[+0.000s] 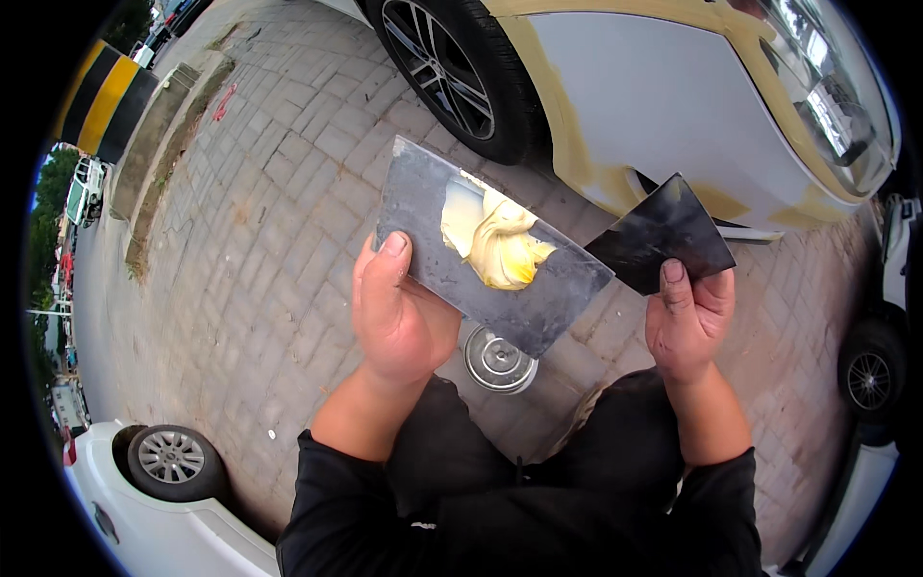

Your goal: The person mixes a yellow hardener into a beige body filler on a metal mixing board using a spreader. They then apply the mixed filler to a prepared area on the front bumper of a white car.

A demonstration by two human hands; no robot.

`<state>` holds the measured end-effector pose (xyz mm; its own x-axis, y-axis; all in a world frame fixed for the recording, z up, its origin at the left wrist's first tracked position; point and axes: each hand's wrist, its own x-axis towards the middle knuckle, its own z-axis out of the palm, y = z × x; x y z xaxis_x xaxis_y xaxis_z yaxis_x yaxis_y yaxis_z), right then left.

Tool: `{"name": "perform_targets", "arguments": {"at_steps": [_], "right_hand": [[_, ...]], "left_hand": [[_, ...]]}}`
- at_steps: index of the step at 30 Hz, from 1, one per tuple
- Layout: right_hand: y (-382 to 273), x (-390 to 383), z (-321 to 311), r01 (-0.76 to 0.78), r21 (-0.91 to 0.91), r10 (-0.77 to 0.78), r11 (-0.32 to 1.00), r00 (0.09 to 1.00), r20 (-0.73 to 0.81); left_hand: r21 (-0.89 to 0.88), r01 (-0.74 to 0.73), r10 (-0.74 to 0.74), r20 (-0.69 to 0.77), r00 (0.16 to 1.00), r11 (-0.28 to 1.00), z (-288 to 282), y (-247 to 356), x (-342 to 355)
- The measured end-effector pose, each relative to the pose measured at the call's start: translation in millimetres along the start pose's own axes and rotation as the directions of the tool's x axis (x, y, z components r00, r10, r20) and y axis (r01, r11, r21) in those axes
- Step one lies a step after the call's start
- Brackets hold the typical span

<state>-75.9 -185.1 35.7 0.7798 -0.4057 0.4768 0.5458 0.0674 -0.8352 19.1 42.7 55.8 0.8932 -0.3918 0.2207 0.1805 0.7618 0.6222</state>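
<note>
My left hand grips a flat dark grey board by its near left edge, thumb on top. A mound of pale yellow putty, brighter yellow at one end, lies on the board's face. In my right hand is a black flat spreader, held by its near edge between thumb and fingers. The spreader's left corner meets or overlaps the board's right corner; I cannot tell whether they touch. Below the board, a round metal can stands on the paving, partly hidden.
Ahead on the right is a white car bumper with tan putty patches, beside a black wheel. A white car stands at lower left, another wheel at far right. Brick paving runs up to a curb.
</note>
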Motion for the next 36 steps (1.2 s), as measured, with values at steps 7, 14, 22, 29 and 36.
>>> {"name": "perform_targets", "arguments": {"at_steps": [7,14,22,29,36], "right_hand": [[-3.9,-2.4,10.1,-0.465,0.327,0.467,0.823,0.881,0.075],[-5.6,0.7,14.5,-0.512,0.238,0.525,0.825,0.851,0.013],[1.7,6.2,11.4,-0.532,0.259,0.544,0.806,0.838,0.03],[-2.2,2.3,19.4,-0.564,0.332,0.579,0.756,0.813,0.063],[0.0,5.5,12.5,-0.566,0.282,0.587,0.775,0.809,0.01]], "left_hand": [[0.402,-0.311,0.26,0.176,0.949,0.861,4.9,-16.6,-15.3],[0.677,-0.406,0.202,0.363,0.91,0.613,-4.4,-23.1,-31.0],[0.746,-0.597,0.239,0.547,0.802,0.295,9.8,-42.8,-29.4],[0.752,-0.613,0.259,0.559,0.788,0.243,18.1,-58.3,-30.1],[0.808,-0.554,0.11,0.543,0.832,0.2,18.5,-65.6,-28.1]]}}
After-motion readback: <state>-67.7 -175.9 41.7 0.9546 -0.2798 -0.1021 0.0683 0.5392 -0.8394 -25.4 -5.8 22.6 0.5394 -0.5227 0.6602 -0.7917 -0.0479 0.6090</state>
